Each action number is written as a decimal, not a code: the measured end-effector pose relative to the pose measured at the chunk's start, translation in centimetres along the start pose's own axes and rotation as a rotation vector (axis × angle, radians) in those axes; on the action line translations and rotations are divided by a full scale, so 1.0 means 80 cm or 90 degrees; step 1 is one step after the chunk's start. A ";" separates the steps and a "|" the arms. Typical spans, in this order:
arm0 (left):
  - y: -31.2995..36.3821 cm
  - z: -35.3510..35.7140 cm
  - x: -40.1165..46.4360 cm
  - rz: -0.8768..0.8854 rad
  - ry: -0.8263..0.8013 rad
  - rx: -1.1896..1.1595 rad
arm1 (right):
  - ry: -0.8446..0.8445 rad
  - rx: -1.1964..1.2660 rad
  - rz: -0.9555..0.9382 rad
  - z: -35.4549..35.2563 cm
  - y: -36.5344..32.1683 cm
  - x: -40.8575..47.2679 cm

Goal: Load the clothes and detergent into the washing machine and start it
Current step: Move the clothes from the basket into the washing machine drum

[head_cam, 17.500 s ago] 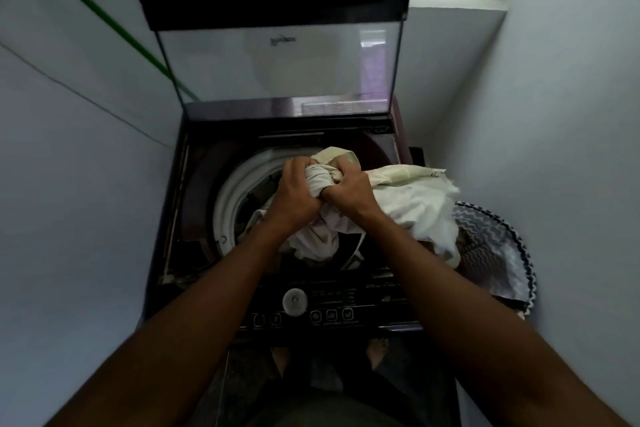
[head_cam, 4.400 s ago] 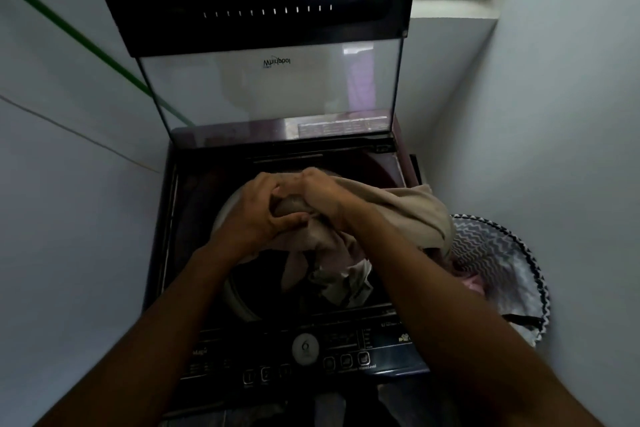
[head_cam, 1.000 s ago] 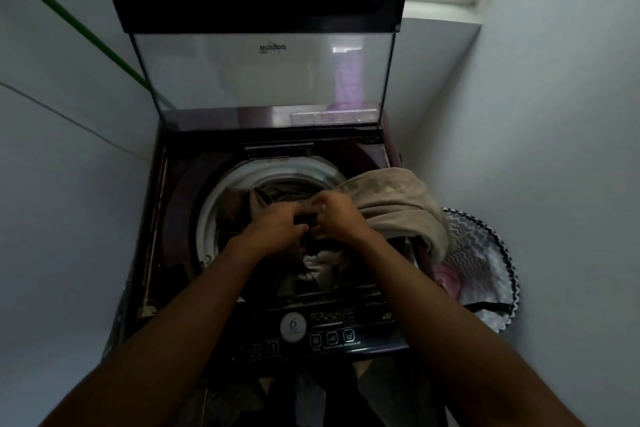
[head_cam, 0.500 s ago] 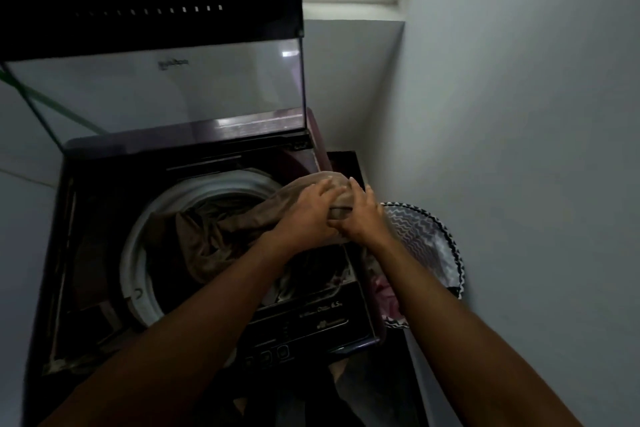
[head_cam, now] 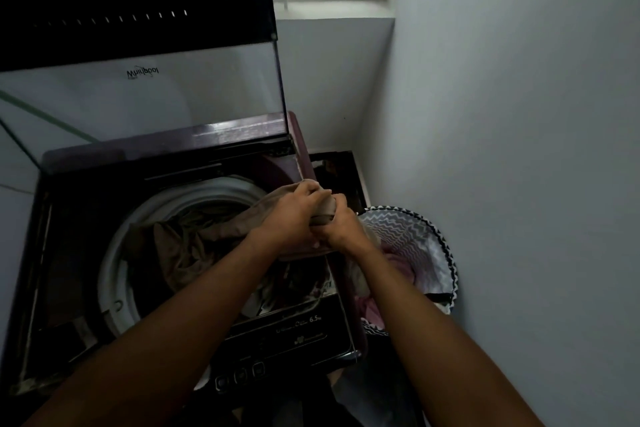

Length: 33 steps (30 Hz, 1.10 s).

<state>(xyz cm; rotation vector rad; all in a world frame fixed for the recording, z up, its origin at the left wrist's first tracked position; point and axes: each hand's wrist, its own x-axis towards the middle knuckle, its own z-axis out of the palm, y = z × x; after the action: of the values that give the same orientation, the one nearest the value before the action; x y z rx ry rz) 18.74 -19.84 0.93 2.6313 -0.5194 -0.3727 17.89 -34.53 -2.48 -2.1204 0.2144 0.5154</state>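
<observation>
Head view: I am gripping a bunched beige cotton garment (head_cam: pixel 221 229) with both hands at the right edge of the dark top-loading washing machine (head_cam: pixel 104 184), my left hand (head_cam: pixel 294 215) and right hand (head_cam: pixel 341 229) clenching its gathered end while the rest is trailing into the white-rimmed drum (head_cam: pixel 114 253). It is looking light, soft and floppy, so I am judging the bunched end the best hold. The zigzag-patterned laundry basket (head_cam: pixel 426 243) is sitting just beside the machine.
</observation>
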 end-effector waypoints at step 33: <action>-0.177 0.010 -0.209 -0.364 0.320 -0.080 | -0.143 -0.058 -0.235 0.249 -0.162 -0.041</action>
<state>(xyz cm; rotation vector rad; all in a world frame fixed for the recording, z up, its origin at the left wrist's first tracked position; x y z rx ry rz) 7.79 -1.35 -3.32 2.5692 0.4113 0.0983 13.82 -10.93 -1.17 -2.1026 -0.3284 0.5434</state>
